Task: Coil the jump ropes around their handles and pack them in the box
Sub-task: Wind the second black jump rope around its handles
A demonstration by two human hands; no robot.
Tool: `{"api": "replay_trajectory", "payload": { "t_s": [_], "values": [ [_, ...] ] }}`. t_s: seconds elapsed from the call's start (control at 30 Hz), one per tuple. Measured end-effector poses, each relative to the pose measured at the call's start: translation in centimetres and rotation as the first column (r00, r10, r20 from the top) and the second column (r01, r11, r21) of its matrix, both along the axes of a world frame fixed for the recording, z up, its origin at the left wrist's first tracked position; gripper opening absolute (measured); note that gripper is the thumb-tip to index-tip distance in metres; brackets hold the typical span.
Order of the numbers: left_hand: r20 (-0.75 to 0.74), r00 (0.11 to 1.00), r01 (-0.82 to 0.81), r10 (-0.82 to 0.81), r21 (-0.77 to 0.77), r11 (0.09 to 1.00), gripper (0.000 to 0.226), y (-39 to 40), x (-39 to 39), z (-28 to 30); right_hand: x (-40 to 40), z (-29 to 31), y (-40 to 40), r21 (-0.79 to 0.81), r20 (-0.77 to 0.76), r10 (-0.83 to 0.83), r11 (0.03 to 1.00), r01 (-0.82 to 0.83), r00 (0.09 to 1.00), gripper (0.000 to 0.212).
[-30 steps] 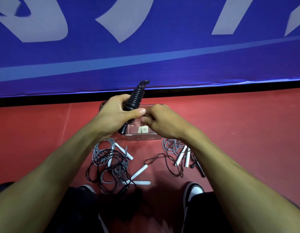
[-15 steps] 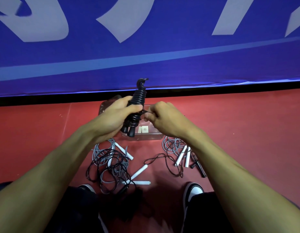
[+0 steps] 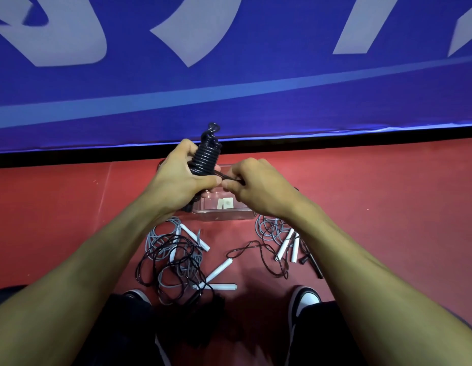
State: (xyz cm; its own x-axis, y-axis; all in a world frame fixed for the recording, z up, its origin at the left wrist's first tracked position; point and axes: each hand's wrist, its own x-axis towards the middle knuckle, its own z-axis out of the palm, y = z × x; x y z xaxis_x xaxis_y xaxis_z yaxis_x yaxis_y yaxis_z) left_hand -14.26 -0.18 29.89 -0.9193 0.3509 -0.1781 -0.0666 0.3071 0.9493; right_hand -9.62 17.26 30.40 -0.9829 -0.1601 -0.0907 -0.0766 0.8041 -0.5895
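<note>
My left hand grips a black jump rope whose cord is coiled tightly round its handles; the bundle stands nearly upright, tilted a little right. My right hand pinches the loose black cord end just right of the bundle. Both hands hover over a clear plastic box on the red floor; its far part is hidden behind them. Two small white squares lie inside the box.
Loose grey and black ropes with white handles lie tangled on the floor at the left. Another pile with white and black handles lies at the right. A blue banner wall stands behind. My shoes are near the ropes.
The coiled bundle has swung from leaning right to almost upright and risen a little. My right hand has moved slightly right, drawing the cord end out from the bundle.
</note>
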Motion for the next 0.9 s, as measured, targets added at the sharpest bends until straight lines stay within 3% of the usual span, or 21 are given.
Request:
{"api": "replay_trajectory", "payload": {
  "t_s": [0.1,0.27,0.37,0.57,0.73,0.9],
  "values": [
    [-0.091,0.996,0.020,-0.025,-0.056,0.998,0.040,0.0,-0.1,0.1,-0.1,-0.2,-0.2,-0.053,-0.029,-0.002,0.999,0.000,1.000,0.039],
    [0.176,0.980,0.070,-0.090,0.115,0.991,0.029,0.5,0.3,0.6,-0.2,-0.6,0.2,-0.027,-0.007,-0.049,0.998,0.049,0.999,0.038],
    [0.093,0.986,0.132,-0.136,0.042,0.990,0.019,0.3,0.2,0.8,-0.1,-0.7,0.2,-0.016,0.000,-0.042,0.999,0.042,0.999,0.035],
    [-0.038,0.991,0.126,-0.129,-0.073,0.989,0.051,-0.1,0.2,0.9,-0.1,-0.5,0.2,0.034,-0.025,-0.115,0.993,0.115,0.993,0.024],
    [-0.125,0.979,0.118,-0.162,-0.306,0.945,0.067,-0.1,0.3,0.6,0.2,-0.6,0.1,0.034,0.043,-0.078,0.996,0.076,0.996,0.030],
    [-0.093,0.989,0.097,-0.113,-0.168,0.981,0.055,0.0,-0.1,0.4,0.0,0.3,0.1,-0.046,0.018,-0.096,0.994,0.097,0.995,0.046]
  ]
}}
